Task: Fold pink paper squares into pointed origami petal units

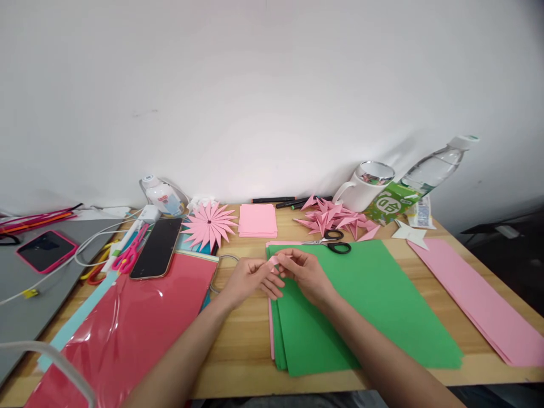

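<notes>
A small piece of folded pink paper (274,261) is pinched between my two hands, over the left edge of the green paper sheets (365,311). My left hand (257,276) has thumb and finger closed on its left side, with the lower fingers stretched out. From the right, my right hand (304,272) grips the same paper with thumb and forefinger. Fingers cover most of it, so its exact shape is hidden. Black-handled scissors (335,243) lie just beyond, on the far edge of the green sheets.
Behind are a pink paper pinwheel (209,222), square pink sheets (257,220), folded pink pieces (327,215), a white mug (361,190) and a leaning water bottle (437,164). A phone (157,249) and red sheets (140,317) lie left; pink strips (476,300) lie right.
</notes>
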`<state>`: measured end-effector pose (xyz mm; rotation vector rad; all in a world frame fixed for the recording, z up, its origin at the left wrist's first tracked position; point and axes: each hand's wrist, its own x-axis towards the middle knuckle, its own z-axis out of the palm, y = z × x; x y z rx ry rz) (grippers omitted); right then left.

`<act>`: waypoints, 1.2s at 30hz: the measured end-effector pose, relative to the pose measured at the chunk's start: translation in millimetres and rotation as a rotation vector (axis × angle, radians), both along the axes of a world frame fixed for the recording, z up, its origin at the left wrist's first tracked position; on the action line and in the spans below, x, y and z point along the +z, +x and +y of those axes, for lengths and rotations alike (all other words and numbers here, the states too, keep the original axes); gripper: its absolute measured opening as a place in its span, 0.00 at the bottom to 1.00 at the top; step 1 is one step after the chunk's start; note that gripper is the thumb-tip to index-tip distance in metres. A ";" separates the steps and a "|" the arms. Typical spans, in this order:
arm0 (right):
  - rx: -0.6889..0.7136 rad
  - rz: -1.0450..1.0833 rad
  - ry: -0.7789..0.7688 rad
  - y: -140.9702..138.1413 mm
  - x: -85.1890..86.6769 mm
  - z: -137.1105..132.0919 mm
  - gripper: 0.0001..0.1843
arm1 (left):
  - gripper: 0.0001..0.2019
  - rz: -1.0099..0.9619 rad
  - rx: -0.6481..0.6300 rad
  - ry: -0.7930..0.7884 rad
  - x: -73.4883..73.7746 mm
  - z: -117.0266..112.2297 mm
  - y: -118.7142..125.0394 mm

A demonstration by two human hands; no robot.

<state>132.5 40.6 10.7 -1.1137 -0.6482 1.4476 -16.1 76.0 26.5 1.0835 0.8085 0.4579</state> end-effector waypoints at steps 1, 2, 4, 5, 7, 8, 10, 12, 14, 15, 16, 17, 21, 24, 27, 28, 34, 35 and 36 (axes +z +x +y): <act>-0.014 0.009 0.002 1.6 -0.7 0.8 0.18 | 0.24 -0.003 0.020 0.003 -0.3 0.7 -0.2; -0.031 0.010 0.013 3.2 -1.3 1.5 0.17 | 0.24 -0.006 0.030 0.006 -0.7 1.3 -0.6; -0.060 -0.003 0.044 5.8 -2.3 2.1 0.16 | 0.24 -0.014 0.038 0.018 -1.6 2.2 -1.4; -0.065 -0.007 0.052 6.7 -2.6 2.2 0.16 | 0.24 -0.019 0.040 0.025 -2.1 2.6 -1.7; -0.059 0.005 0.049 7.5 -3.0 1.9 0.16 | 0.24 -0.037 0.050 0.038 -3.1 3.2 -2.4; -0.050 0.021 0.036 7.6 -3.2 1.9 0.16 | 0.24 -0.045 0.058 0.042 -3.5 3.5 -2.8; -0.030 0.065 -0.003 7.8 -3.7 2.2 0.15 | 0.24 -0.055 0.064 0.041 -3.9 4.2 -3.4; -0.014 0.092 -0.031 8.6 -4.3 3.4 0.15 | 0.24 -0.056 0.064 0.025 -3.6 5.1 -3.7; -0.015 0.088 -0.025 10.0 -4.6 4.8 0.16 | 0.25 -0.057 0.066 -0.006 -2.6 5.8 -3.6; -0.026 0.080 -0.013 10.7 -4.6 5.5 0.16 | 0.25 -0.056 0.072 -0.018 -2.0 6.1 -3.4; -0.042 0.070 0.001 11.3 -4.5 5.9 0.16 | 0.25 -0.051 0.078 -0.025 -1.2 6.2 -3.2; -0.058 0.059 0.014 11.7 -4.3 6.2 0.16 | 0.25 -0.044 0.085 -0.025 -0.6 6.2 -3.0; -0.090 0.020 0.054 10.3 -2.9 5.3 0.17 | 0.23 -0.035 0.122 0.014 0.8 5.2 -3.1; -0.073 0.025 0.069 7.2 -1.5 4.2 0.18 | 0.22 -0.060 0.138 0.046 0.7 4.6 -3.8; -0.053 -0.029 0.131 4.8 -0.9 4.1 0.17 | 0.22 -0.058 0.135 0.028 0.6 4.6 -4.2; -0.047 -0.065 0.160 4.3 -1.1 4.3 0.17 | 0.21 -0.047 0.137 0.018 0.6 4.8 -4.2; -0.019 -0.186 0.222 1.3 -3.9 4.5 0.16 | 0.19 -0.013 0.193 0.034 -2.8 7.2 -3.8; -0.027 -0.188 0.220 0.9 -3.8 4.4 0.17 | 0.19 -0.015 0.206 0.046 -3.8 8.0 -3.9; -0.039 -0.189 0.214 0.8 -3.4 4.3 0.17 | 0.19 -0.018 0.222 0.058 -4.8 8.8 -3.9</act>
